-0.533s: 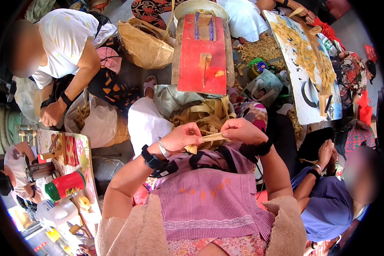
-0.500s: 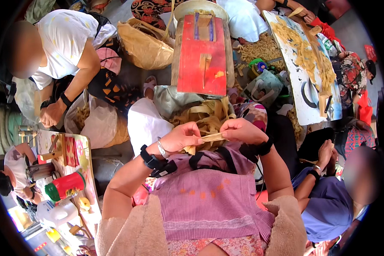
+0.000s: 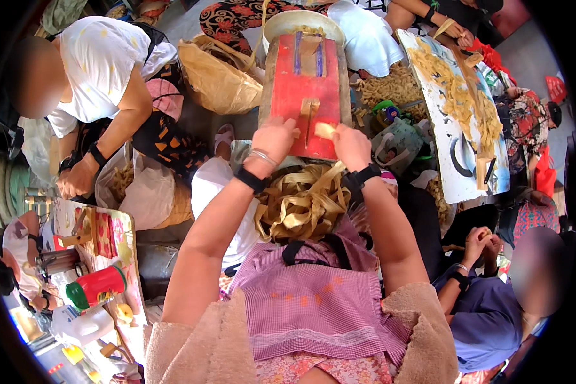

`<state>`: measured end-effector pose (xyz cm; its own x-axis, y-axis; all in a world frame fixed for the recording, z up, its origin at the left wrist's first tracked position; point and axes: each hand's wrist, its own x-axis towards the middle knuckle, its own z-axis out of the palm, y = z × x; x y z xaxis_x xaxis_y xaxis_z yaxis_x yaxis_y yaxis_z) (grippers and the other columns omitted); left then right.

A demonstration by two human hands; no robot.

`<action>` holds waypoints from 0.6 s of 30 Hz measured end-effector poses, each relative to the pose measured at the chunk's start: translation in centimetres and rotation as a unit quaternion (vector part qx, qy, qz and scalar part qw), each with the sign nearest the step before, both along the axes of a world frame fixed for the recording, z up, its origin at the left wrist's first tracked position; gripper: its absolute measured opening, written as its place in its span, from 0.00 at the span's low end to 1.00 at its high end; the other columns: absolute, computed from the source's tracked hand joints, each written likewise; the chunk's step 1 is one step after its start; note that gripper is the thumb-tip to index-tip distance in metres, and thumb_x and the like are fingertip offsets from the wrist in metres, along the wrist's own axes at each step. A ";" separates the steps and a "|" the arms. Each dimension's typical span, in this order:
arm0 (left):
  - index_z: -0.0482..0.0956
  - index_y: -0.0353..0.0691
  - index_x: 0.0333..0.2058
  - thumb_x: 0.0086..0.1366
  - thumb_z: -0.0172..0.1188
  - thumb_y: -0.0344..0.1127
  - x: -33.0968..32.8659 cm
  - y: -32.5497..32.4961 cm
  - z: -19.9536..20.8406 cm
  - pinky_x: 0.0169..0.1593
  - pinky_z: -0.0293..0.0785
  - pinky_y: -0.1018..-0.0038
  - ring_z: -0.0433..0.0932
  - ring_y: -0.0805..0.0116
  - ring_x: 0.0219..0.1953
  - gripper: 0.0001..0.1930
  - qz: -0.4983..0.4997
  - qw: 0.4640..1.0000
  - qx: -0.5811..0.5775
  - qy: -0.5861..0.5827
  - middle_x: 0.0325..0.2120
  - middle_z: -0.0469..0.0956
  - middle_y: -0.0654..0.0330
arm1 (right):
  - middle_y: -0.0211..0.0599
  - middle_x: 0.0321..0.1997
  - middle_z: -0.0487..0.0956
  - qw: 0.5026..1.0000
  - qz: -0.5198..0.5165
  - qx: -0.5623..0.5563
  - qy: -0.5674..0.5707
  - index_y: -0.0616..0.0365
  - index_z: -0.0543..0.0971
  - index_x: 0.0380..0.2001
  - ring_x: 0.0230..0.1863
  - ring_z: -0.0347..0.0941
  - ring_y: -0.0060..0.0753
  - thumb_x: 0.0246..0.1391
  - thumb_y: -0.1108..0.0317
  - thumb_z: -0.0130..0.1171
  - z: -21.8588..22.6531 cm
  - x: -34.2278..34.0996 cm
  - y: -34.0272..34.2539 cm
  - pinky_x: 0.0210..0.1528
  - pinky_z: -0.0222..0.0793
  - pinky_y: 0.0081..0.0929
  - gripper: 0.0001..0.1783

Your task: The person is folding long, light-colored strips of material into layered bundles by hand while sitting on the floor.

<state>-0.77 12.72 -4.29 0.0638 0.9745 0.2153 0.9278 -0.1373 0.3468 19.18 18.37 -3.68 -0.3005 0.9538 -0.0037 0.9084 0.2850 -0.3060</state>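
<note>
Both my hands reach forward over the near part of a red board (image 3: pixel 300 77). A small upright wooden piece (image 3: pixel 309 107) stands on the board between them. My left hand (image 3: pixel 274 141) is closed on the left of it, its fingertips over the board; what they hold is too small to make out. On the right, my right hand (image 3: pixel 353 147) pinches the end of a pale yellow strip (image 3: pixel 325 130) against or just above the red surface. Below my wrists, a heap of loose tan strips (image 3: pixel 304 201) lies in my lap, above my purple checked apron (image 3: pixel 313 288).
A pale basin (image 3: pixel 275 29) stands behind the board. On the left are a tan sack (image 3: pixel 217 80) and a seated person (image 3: pixel 109 70). A white board (image 3: pixel 444 96) with strips stands to the right, above another person (image 3: pixel 486 320). A red canister (image 3: pixel 99 285) lies lower left.
My hands have moved forward from above my lap to the red board and spread apart. The strip stretched between them before no longer shows as one span. More of the heap is visible.
</note>
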 end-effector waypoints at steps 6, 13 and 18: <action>0.71 0.48 0.50 0.54 0.59 0.33 0.7 -8.5 3.7 0.44 0.75 0.64 0.72 0.54 0.48 0.22 -0.016 0.996 -0.002 -0.093 0.50 0.69 0.54 | 0.25 0.16 0.71 0.897 0.073 -0.290 0.327 0.62 0.76 0.25 0.20 0.67 0.16 0.55 0.62 0.57 1.7 2.6 -5.6 0.21 0.62 0.21 0.13; 0.77 0.41 0.39 0.50 0.57 0.23 1.0 -11.3 3.3 0.44 0.76 0.70 0.76 0.55 0.43 0.15 -0.005 0.982 0.120 -0.147 0.41 0.76 0.58 | 0.29 0.27 0.77 0.709 0.143 -0.585 0.368 0.60 0.76 0.38 0.19 0.66 0.12 0.58 0.65 0.52 3.6 3.9 -11.3 0.18 0.59 0.12 0.10; 0.75 0.39 0.40 0.63 0.52 0.29 3.1 -14.8 3.7 0.33 0.73 0.74 0.77 0.66 0.29 0.08 -0.127 0.877 -0.143 -0.442 0.27 0.77 0.62 | 0.43 0.36 0.79 0.530 0.188 -0.563 0.605 0.68 0.73 0.46 0.18 0.67 0.15 0.58 0.72 0.49 9.8 5.7 -11.7 0.13 0.53 0.09 0.14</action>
<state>2.35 -2.08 -0.58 0.2179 0.9751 0.0402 0.2322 -0.0918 0.9683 24.89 6.63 6.16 -0.9012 0.4231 -0.0941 -0.2046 -0.6068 -0.7681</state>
